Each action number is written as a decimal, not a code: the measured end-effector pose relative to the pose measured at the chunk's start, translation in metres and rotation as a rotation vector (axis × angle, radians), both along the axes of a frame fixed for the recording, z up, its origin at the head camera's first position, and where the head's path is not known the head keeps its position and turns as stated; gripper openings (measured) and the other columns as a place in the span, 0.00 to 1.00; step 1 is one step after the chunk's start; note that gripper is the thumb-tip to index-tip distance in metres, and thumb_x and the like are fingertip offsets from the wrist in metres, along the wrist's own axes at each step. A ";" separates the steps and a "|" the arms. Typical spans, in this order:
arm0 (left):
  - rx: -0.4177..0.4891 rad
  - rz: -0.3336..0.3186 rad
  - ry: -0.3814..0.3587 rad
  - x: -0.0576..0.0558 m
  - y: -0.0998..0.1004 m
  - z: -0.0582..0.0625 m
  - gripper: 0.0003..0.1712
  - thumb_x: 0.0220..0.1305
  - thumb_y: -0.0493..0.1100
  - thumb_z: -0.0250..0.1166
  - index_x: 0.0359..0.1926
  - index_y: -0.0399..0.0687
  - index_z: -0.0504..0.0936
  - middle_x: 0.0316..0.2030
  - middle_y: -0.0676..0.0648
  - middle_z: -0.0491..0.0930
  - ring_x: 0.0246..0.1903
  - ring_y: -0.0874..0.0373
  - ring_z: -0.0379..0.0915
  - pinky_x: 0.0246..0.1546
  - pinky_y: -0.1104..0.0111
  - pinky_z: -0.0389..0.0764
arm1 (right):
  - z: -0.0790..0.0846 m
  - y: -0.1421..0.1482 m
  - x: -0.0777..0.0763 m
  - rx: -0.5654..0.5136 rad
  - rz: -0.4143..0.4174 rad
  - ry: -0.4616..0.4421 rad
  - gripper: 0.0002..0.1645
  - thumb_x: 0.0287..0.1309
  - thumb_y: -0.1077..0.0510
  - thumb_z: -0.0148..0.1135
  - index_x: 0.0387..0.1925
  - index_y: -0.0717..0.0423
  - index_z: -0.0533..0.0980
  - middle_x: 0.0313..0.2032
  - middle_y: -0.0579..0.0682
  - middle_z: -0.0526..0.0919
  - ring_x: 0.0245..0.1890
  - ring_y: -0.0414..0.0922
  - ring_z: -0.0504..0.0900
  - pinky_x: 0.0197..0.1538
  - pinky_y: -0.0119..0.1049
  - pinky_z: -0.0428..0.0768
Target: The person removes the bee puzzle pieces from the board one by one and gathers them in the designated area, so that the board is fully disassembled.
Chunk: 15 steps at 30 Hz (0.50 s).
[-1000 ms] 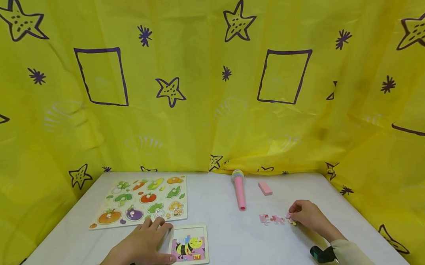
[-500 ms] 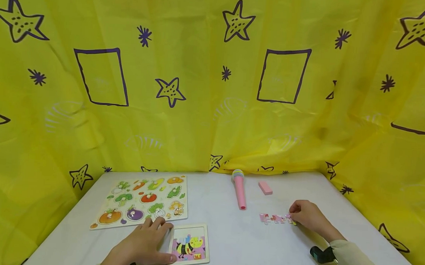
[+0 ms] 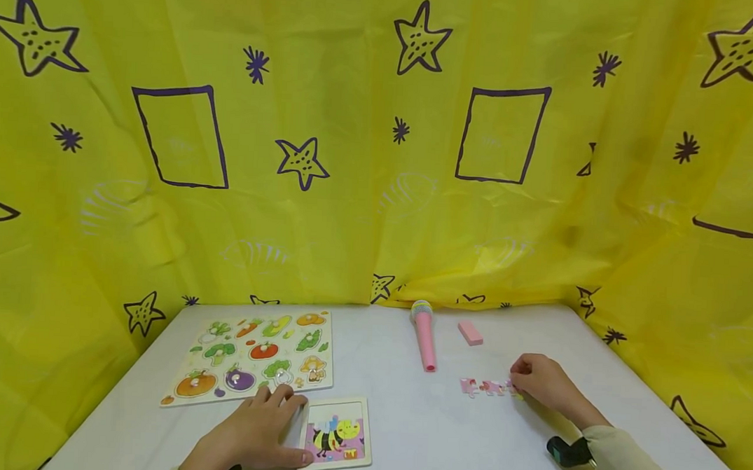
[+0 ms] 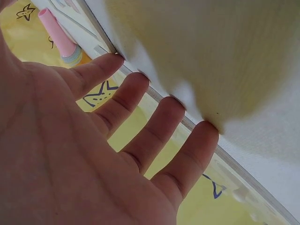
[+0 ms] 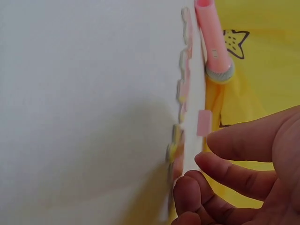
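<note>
My left hand (image 3: 251,429) lies with fingers spread between two puzzles. Its thumb rests on the lower left corner of a small framed bee jigsaw (image 3: 369,438), and its fingertips reach the near edge of a vegetable peg board (image 3: 241,356). In the left wrist view, the fingertips (image 4: 206,131) stand at a board's edge. At the right, a row of pink jigsaw pieces (image 3: 490,388) lies on the table. My right hand (image 3: 543,382) is at the row's right end, its bent fingertips over the last piece; the right wrist view shows a gap between thumb and forefinger, beside the pieces (image 5: 176,147).
A pink toy microphone (image 3: 425,342) lies behind the jigsaw row, with a pink block (image 3: 470,334) to its right. Yellow sheeting (image 3: 351,234) with starfish drawings hangs behind the white table (image 3: 431,434). A black strap device (image 3: 569,452) sits at the right wrist.
The right fingertips have shifted very slightly left over the end piece, covering more of it. The left hand and both boards have stayed put.
</note>
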<state>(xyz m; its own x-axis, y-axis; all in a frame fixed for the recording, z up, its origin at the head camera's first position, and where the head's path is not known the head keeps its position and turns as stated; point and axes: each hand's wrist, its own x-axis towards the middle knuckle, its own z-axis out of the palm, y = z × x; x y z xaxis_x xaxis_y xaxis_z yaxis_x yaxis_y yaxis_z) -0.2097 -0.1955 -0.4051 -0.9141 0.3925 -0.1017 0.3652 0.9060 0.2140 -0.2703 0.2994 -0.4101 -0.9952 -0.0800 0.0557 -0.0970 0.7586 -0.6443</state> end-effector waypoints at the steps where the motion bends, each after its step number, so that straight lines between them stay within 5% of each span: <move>1: 0.000 0.001 -0.005 0.000 0.000 0.000 0.51 0.55 0.71 0.78 0.69 0.43 0.78 0.62 0.41 0.73 0.56 0.38 0.69 0.61 0.35 0.71 | 0.001 -0.001 0.000 -0.024 -0.006 -0.010 0.08 0.69 0.64 0.66 0.42 0.68 0.80 0.34 0.51 0.80 0.34 0.48 0.76 0.38 0.41 0.80; 10: 0.014 0.002 -0.065 -0.001 -0.003 0.003 0.51 0.56 0.70 0.78 0.72 0.45 0.77 0.60 0.47 0.72 0.55 0.42 0.66 0.63 0.37 0.69 | 0.014 -0.021 0.002 -0.183 0.011 -0.023 0.13 0.75 0.60 0.63 0.50 0.69 0.80 0.40 0.54 0.83 0.37 0.49 0.78 0.39 0.41 0.83; 15: 0.038 -0.032 -0.048 -0.006 -0.008 -0.008 0.55 0.52 0.74 0.77 0.73 0.48 0.76 0.57 0.50 0.71 0.52 0.44 0.66 0.60 0.37 0.70 | 0.015 -0.034 0.005 -0.197 0.070 0.019 0.13 0.74 0.61 0.64 0.50 0.69 0.81 0.41 0.53 0.85 0.39 0.49 0.80 0.38 0.41 0.82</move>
<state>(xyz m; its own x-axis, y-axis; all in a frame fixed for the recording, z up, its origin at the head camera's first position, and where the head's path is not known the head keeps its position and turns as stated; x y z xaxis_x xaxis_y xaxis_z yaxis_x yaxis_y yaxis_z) -0.2156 -0.2034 -0.4131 -0.8954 0.4261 -0.1296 0.3825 0.8848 0.2662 -0.2655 0.2653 -0.3952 -0.9863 -0.1343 0.0953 -0.1580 0.6095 -0.7768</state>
